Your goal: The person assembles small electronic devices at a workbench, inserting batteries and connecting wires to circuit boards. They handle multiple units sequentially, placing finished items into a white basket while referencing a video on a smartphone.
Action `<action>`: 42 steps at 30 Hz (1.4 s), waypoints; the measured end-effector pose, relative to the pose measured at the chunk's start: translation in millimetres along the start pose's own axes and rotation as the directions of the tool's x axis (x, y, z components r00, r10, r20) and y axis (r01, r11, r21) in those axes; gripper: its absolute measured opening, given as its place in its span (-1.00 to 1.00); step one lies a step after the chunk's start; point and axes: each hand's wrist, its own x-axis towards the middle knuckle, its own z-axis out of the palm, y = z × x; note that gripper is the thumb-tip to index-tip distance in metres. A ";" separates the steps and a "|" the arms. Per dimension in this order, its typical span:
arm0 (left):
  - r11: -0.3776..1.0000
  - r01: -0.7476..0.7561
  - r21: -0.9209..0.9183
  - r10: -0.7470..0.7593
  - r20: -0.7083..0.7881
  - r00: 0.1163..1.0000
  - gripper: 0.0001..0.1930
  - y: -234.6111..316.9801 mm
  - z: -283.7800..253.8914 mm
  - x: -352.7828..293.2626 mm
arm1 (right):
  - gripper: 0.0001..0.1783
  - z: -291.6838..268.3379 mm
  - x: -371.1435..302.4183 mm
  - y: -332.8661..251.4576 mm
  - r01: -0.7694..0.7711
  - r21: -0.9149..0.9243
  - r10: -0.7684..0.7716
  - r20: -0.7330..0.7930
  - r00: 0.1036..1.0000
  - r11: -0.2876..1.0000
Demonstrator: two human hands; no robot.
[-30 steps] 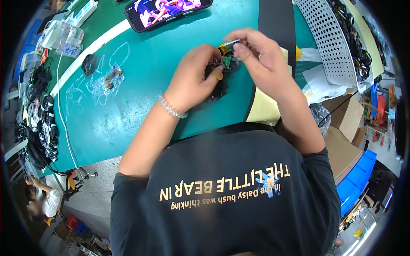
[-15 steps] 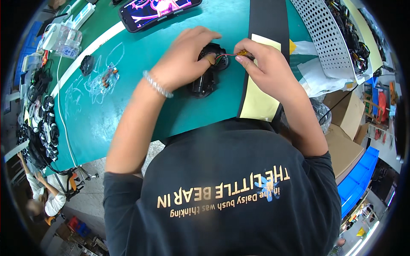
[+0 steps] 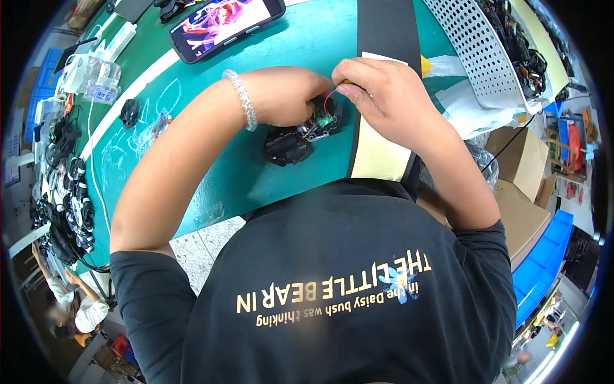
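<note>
- Location of work: the black plastic housing with rounded ends (image 3: 288, 151) lies on the smooth green tabletop (image 3: 211, 192), near the table's near edge and just left of the pale yellow sheet (image 3: 380, 157).
- Exposed parts: a small green circuit board (image 3: 325, 120) shows at the housing's far right part. A thin red wire (image 3: 327, 104) arcs from it toward the right hand (image 3: 377, 91).
- Right hand: thumb and forefinger are pinched together on a small yellow-wrapped part (image 3: 346, 82) at the wire's upper end; most of that part is covered by the fingers.
- Left hand (image 3: 297, 97): bent at the wrist over the housing's far left side, fingers curled under. Their tips are hidden; whether they grip the housing or only rest against it cannot be told from here.
- Handling, housing: presumably light and stiff, with a hard shell that may slide on the tabletop. Take hold by the outer rounded shell, clear of the circuit board.
- Handling, wire: likely limp and fragile at its joints. Hold the yellow-wrapped part by its body, lightly, and leave slack; a pull could break a joint.
- Surroundings: a black phone with a lit screen (image 3: 227, 29) lies at the far side; a white perforated basket (image 3: 476, 54) stands at far right.
</note>
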 end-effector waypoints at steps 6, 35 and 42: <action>0.970 -0.110 -0.218 0.010 -0.415 0.910 -0.62 -0.9 18.4 -10.2 | -0.92 -14.6 8.6 -6.3 0.069 -0.053 -0.073 -0.079 0.994 0.996; 0.907 -0.384 0.173 0.183 -0.983 -0.013 -0.53 -13.0 23.8 -9.7 | -0.83 6.2 37.8 -12.1 -0.012 0.699 0.121 -0.107 0.987 0.715; 0.890 -0.258 0.377 0.378 -0.925 -0.049 -0.63 -18.8 -12.6 -19.0 | -0.83 12.9 53.4 -6.6 0.099 0.879 0.112 -0.170 0.979 0.467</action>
